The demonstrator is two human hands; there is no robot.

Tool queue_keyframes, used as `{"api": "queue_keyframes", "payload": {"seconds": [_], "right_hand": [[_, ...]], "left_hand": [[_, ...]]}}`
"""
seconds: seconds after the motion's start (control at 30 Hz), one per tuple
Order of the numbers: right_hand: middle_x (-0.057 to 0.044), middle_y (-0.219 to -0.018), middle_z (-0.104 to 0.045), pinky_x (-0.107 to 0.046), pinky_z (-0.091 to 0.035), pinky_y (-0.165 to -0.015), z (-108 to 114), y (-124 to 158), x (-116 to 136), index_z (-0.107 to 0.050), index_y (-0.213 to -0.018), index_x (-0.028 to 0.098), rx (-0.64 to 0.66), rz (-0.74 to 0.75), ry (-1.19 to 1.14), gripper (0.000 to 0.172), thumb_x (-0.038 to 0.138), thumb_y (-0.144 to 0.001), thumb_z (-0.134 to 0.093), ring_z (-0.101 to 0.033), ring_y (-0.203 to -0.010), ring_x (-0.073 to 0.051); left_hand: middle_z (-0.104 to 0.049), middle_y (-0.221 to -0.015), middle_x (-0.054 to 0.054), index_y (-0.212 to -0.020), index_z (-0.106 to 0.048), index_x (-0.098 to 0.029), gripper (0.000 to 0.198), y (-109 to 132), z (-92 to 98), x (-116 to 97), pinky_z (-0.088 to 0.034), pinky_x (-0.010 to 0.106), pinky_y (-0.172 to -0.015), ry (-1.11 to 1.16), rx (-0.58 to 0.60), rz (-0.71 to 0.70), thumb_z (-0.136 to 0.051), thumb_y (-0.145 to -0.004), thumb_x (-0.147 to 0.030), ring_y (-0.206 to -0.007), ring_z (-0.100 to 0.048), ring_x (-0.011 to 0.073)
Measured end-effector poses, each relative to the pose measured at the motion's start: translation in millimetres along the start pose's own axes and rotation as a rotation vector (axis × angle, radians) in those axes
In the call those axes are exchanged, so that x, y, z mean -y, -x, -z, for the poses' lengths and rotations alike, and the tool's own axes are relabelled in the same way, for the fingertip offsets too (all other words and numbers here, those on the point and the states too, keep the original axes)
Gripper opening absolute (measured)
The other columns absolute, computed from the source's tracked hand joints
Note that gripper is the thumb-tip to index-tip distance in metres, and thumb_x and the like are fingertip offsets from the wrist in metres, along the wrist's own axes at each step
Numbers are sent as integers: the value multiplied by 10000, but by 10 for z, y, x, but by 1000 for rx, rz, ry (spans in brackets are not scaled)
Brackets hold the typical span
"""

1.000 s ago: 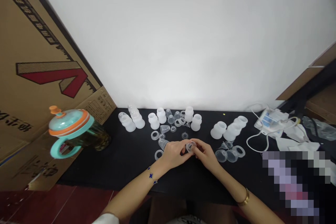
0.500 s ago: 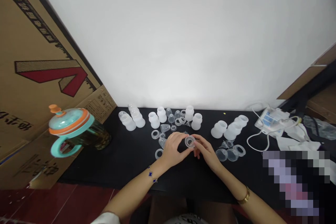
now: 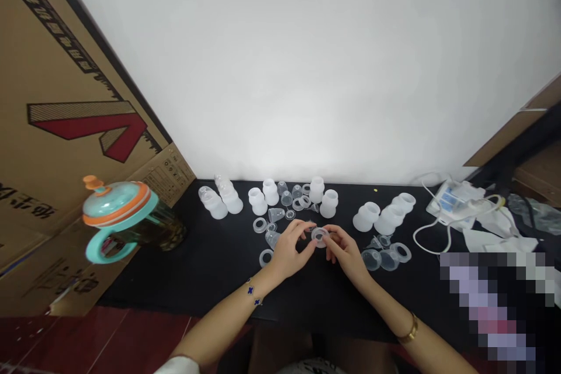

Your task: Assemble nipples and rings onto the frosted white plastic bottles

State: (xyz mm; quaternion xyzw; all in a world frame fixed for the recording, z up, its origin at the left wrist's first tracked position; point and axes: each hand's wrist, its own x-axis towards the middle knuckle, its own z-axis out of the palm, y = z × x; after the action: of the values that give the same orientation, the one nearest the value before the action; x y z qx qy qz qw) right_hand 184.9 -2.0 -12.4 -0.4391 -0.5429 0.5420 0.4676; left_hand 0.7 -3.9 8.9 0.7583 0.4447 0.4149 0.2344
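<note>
Over the middle of the black table point(image 3: 219, 269), my left hand point(image 3: 293, 250) and my right hand point(image 3: 346, 251) meet. Together they pinch a small clear plastic ring point(image 3: 319, 237) between their fingertips, one on each side. The ring faces up, its hole showing. Just left of my left hand lie more clear rings point(image 3: 265, 258) and a clear cone-shaped piece point(image 3: 276, 214). Right of my right hand sit clear round caps point(image 3: 379, 259).
White squat bottle bodies point(image 3: 328, 203) stand in groups along the table's back edge. A teal and orange lidded cup point(image 3: 125, 217) sits at the left beside a large cardboard box point(image 3: 65, 117). At the right lie a white device point(image 3: 451, 201) with cable and plastic bags.
Both hands turned the small piece between them, so the ring now faces up with its hole showing. The hands moved slightly away from me.
</note>
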Motion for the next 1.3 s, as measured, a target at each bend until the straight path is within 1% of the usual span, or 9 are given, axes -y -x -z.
{"api": "queue_keyframes", "payload": {"seconds": [0.07, 0.13, 0.23, 0.3, 0.53, 0.73, 1.0, 1.17, 1.3], "right_hand": [[16, -708, -606, -216, -374, -431, -13, 15, -11, -594, -1043, 208, -10, 24, 44, 356, 518, -880, -655, -513, -510, -114], [6, -749, -627, -219, -395, -456, -24, 32, -21, -581, -1040, 218, -11, 45, 89, 324, 503, -898, -642, -533, -549, -122], [-1, -770, -645, -226, -418, -485, -33, 52, -24, -580, -1053, 224, 0, 50, 162, 303, 497, -923, -612, -550, -577, -133], [-9, -789, -658, -232, -433, -505, -33, 62, -21, -591, -1071, 224, 6, 60, 208, 304, 496, -935, -594, -559, -589, -139], [-24, -827, -681, -237, -458, -532, -18, 96, -8, -610, -1110, 225, 0, 114, 309, 304, 482, -955, -559, -584, -625, -156], [-25, -816, -675, -227, -411, -492, -22, 114, 38, -615, -1118, 217, -6, 159, 387, 305, 469, -959, -550, -568, -600, -148], [-16, -794, -671, -235, -408, -507, -23, 109, 65, -622, -1110, 214, -7, 180, 416, 283, 443, -961, -550, -554, -592, -146], [-20, -808, -683, -235, -401, -495, -21, 120, 73, -620, -1111, 218, 6, 171, 406, 271, 434, -961, -553, -565, -604, -151], [-21, -804, -690, -239, -413, -507, -21, 120, 77, -622, -1111, 217, 11, 171, 416, 268, 429, -965, -547, -579, -609, -153]], "left_hand": [[-667, -954, 40, -1154, -629, -222, 247, -9, -23, 9, -527, 279, -701, 38, 11, 56, -550, -925, -271, -753, -629, 153], [-692, -874, 17, -1125, -625, -217, 220, -12, -47, 13, -516, 252, -658, 81, 36, 115, -542, -925, -255, -704, -639, 142], [-717, -807, -3, -1094, -613, -214, 195, -9, -71, 10, -506, 221, -603, 151, 68, 188, -556, -911, -247, -662, -662, 134], [-725, -787, -5, -1064, -616, -211, 177, -7, -78, 9, -507, 211, -589, 188, 70, 210, -574, -895, -245, -657, -678, 135], [-748, -793, 7, -1014, -625, -203, 164, -1, -92, 38, -528, 210, -603, 232, 47, 217, -612, -850, -211, -697, -715, 148], [-752, -792, 9, -993, -614, -204, 162, 4, -96, 52, -529, 214, -603, 264, 43, 223, -625, -832, -193, -704, -715, 153], [-728, -732, -3, -972, -617, -204, 140, 1, -90, 40, -503, 218, -578, 257, 39, 227, -618, -833, -192, -643, -683, 143], [-724, -729, 2, -960, -616, -202, 123, 8, -85, 48, -505, 224, -584, 252, 44, 228, -619, -837, -202, -635, -673, 143], [-700, -690, -8, -925, -606, -198, 94, 4, -75, 42, -488, 215, -566, 249, 44, 234, -625, -834, -213, -606, -653, 134]]}}
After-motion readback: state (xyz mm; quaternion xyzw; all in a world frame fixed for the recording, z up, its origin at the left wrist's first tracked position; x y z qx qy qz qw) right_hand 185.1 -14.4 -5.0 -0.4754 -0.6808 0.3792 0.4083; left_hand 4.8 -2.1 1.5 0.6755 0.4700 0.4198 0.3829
